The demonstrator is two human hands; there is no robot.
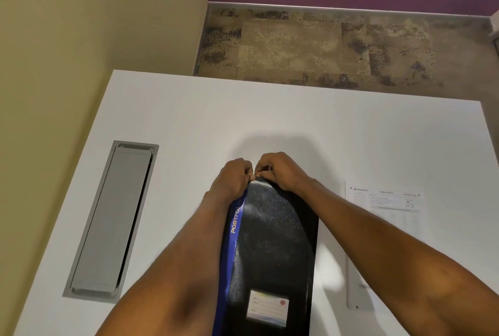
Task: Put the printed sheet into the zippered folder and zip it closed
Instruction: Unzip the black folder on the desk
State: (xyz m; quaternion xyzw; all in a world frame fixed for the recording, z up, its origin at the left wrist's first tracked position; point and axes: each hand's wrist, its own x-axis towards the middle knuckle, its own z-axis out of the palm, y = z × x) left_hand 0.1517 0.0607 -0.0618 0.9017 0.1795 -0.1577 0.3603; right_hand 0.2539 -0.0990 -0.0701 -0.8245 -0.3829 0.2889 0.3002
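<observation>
A black, grained zippered folder with a blue edge strip [272, 249] lies lengthwise on the white tabletop [175, 119] in the lower centre of the frame. Its far end is lifted and bowed upward. The blue strip on its left side carries gold lettering, partly legible as "PORTFO". A small white label with a red dot [267, 308] sits on the cover near the bottom of the frame.

Both hands meet at the folder's far end, just above frame centre. The left hand [233, 178] is curled, fingers closed onto the left corner of the folder's top edge. The right hand [278, 172] is also curled, thumb and fingertips pinched together at the same edge, touching the left hand's fingers. What exactly is pinched, a zip pull or the fabric itself, cannot be told.

The printed white paper sheet [386, 200] lies flat on the tabletop at centre right of the frame, outside the folder and apart from it, partly crossed by the right forearm.

A grey rectangular metal cable hatch [113, 219] is set into the tabletop at left of frame.
</observation>
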